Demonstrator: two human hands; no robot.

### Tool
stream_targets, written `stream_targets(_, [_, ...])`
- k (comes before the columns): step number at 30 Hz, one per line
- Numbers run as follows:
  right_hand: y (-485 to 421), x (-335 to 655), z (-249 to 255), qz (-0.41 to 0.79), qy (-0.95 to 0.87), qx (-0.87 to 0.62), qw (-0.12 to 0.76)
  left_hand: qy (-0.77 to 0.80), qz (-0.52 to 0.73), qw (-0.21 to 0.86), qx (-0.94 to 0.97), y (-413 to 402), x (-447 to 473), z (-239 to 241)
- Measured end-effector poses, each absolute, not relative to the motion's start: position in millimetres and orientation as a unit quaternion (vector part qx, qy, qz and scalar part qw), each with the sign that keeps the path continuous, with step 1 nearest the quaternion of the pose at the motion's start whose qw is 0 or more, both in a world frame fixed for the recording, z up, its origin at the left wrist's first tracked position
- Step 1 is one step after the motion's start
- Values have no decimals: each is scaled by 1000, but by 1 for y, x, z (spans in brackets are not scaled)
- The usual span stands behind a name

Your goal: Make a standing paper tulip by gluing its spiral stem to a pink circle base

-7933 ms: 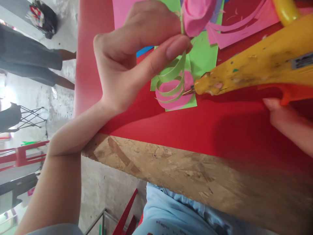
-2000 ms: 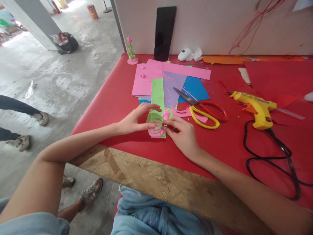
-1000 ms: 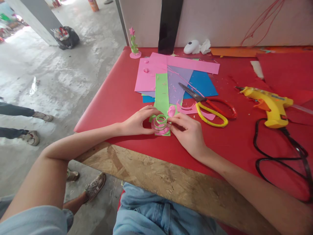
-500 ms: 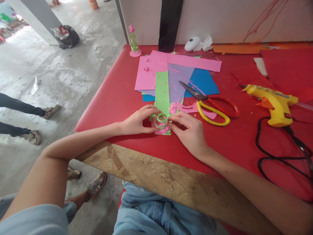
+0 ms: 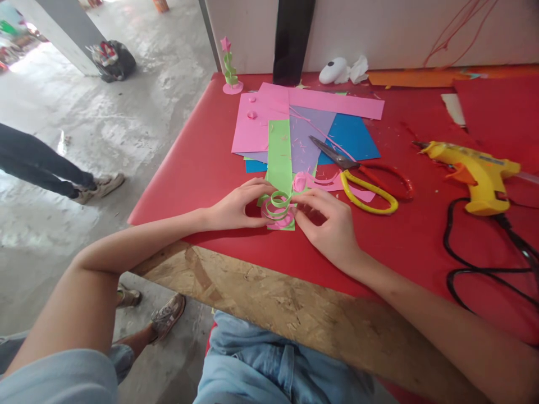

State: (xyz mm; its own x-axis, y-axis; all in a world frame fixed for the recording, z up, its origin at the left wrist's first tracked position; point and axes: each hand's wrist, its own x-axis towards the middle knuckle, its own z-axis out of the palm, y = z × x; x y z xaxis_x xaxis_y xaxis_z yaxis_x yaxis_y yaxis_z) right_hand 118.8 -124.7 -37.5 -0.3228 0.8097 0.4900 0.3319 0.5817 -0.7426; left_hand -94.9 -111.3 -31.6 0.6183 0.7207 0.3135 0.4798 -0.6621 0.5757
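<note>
A small paper flower lies near the table's front edge between my hands. It has a curled green paper spiral, a rolled pink paper bud at its upper right and a pink paper base beneath. My left hand curves round the left side, its thumb and finger closed on the spiral and base. From the right, my right hand pinches the spiral's edge just below the bud; its fingertips partly hide the contact. Green paper runs under the flower.
Red-and-yellow-handled scissors lie to the right, beyond them a yellow glue gun with a black cord. Pink paper sheets and a blue sheet are behind. A finished-looking paper flower stands at the far left corner.
My right index finger has risen slightly along the spiral, and the green coils have shifted a little. In the background at left, a person's legs have moved to the right.
</note>
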Motion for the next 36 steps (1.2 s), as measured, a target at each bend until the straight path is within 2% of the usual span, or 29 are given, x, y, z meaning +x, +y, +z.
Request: stream_targets(36, [-123, 117, -38, 290, -755, -366, 459, 316, 261, 187, 893, -111, -96, -32])
